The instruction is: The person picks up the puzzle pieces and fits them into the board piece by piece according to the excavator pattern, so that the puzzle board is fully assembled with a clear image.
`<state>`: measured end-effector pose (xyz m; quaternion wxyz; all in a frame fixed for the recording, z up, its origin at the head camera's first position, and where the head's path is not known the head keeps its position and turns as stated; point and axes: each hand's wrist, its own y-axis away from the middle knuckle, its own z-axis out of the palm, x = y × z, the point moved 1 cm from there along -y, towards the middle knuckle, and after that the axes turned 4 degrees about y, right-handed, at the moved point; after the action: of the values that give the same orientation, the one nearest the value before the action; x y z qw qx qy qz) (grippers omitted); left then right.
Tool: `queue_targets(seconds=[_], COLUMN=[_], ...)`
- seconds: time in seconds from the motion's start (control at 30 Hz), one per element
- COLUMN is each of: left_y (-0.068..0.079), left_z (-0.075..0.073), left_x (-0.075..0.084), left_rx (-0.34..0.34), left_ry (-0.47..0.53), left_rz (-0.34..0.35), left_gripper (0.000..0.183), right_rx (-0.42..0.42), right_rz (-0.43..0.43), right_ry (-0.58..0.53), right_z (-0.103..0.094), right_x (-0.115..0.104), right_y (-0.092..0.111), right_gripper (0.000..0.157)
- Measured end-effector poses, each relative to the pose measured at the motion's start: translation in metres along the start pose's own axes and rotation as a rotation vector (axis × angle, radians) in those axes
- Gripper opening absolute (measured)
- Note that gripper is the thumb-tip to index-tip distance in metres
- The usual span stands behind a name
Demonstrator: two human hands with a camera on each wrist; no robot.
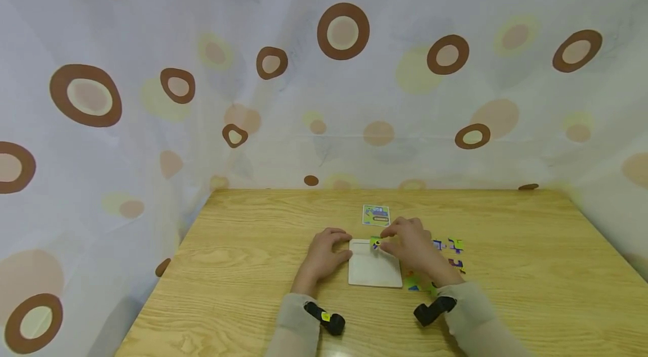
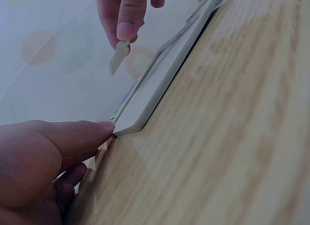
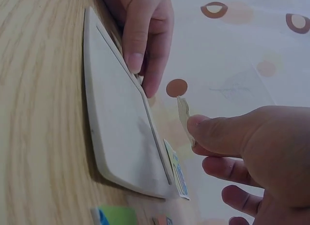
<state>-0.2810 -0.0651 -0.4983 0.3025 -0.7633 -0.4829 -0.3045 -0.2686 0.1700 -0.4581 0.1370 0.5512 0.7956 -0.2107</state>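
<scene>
A green jigsaw piece (image 1: 375, 243) with a dark printed pattern is pinched between thumb and index finger of my right hand (image 1: 411, 244). In the right wrist view the piece (image 3: 183, 116) is held edge-on, clear of the board. Below it lies a white puzzle board (image 1: 374, 270), its shallow raised rim visible in the right wrist view. My left hand (image 1: 326, 256) rests at the board's left side, thumb and index finger spread and touching its edge. In the left wrist view the left thumb (image 2: 82, 135) meets the board's corner.
A small square picture card (image 1: 376, 215) showing a vehicle lies behind the board. To the right are several loose jigsaw pieces (image 1: 456, 244), some partly hidden by my right hand and wrist. A patterned curtain (image 1: 379, 93) hangs behind the wooden table (image 1: 243, 267).
</scene>
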Motion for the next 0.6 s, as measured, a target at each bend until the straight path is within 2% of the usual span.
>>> queue_targets(seconds=[0.4, 0.6], left_y=[-0.001, 0.0], left_z=[-0.002, -0.003], left_x=[0.001, 0.002], left_rx=[0.004, 0.002], left_ry=[-0.013, -0.009], left_rz=[0.009, 0.023], left_gripper=[0.031, 0.03], right_rx=[-0.028, -0.037], right_rz=[-0.016, -0.013], right_ry=[0.029, 0.01], right_z=[0.016, 0.024], right_x=[-0.014, -0.016], right_y=[-0.008, -0.011], right_gripper=[0.014, 0.013])
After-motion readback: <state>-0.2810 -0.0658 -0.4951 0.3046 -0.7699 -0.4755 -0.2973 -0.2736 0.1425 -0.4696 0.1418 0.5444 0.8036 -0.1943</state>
